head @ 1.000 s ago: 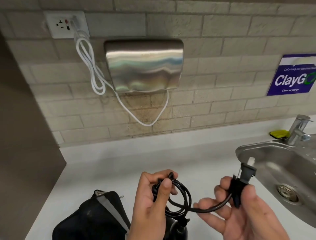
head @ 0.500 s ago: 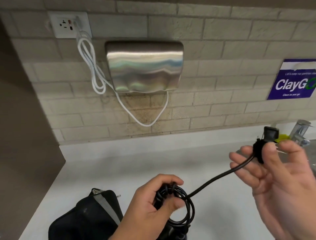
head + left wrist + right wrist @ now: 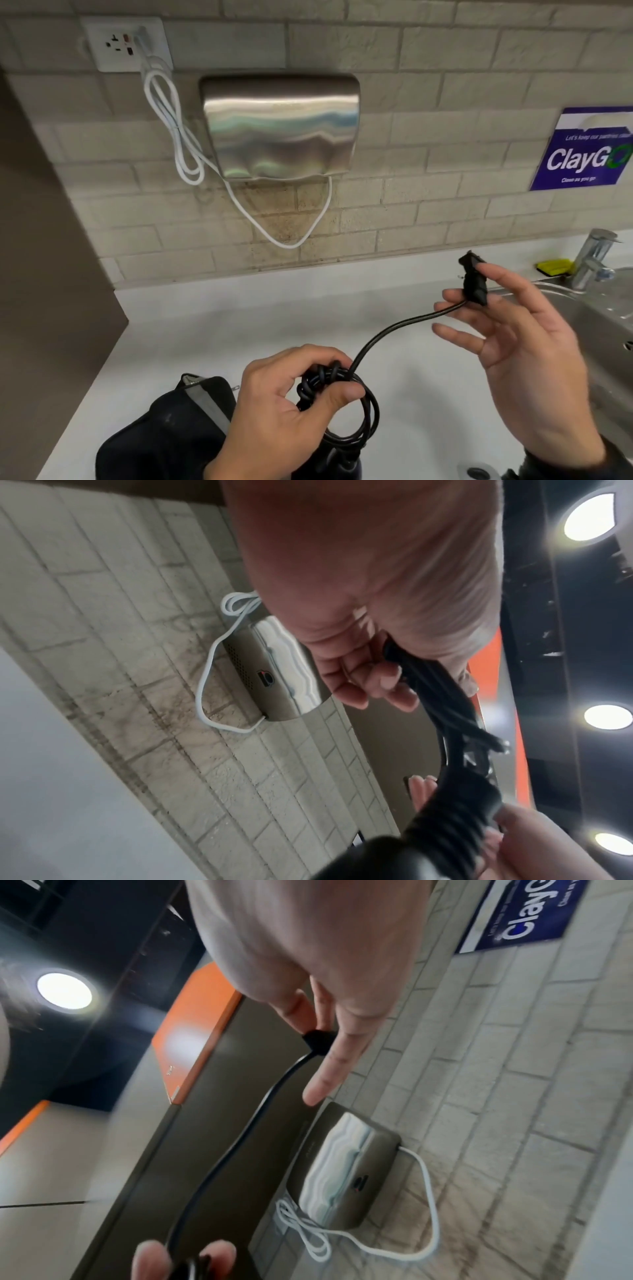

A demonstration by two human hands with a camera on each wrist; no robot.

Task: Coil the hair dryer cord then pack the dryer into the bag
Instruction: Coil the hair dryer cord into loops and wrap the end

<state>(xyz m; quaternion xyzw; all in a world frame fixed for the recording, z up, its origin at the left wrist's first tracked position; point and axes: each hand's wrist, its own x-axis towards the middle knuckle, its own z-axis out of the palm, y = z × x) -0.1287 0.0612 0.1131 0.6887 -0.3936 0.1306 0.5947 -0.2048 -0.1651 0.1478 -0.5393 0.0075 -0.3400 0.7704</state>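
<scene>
The hair dryer (image 3: 342, 467) is at 6 o'clock in the head view, mostly cut by the lower edge, so only its dark top part shows under the coiled cord. The white counter (image 3: 212, 329) fills the lower half, with the brick wall (image 3: 428, 85) behind it at 12 o'clock. On this wall hangs a steel hand dryer (image 3: 281, 126), and its white cable (image 3: 164, 113) goes up to the socket (image 3: 123, 42) at 11 o'clock. The steel sink (image 3: 589, 318) is at 3 o'clock, with the tap (image 3: 592, 260) and a yellow sponge (image 3: 553, 267) behind it. A blue sign (image 3: 582, 154) is at 2 o'clock on the wall. The black bag (image 3: 164, 431) lies on the counter at 7 o'clock, just beside the left hand (image 3: 284, 404). This hand is closed around several loops of the black cord (image 3: 359, 407), thumb pressed on them. From the loops one length of cord rises to the right hand (image 3: 520, 342) at 3 o'clock. That hand pinches the black plug (image 3: 474, 284) with thumb and forefinger, while the other fingers (image 3: 455, 334) are stretched out. The two hands are well apart.
</scene>
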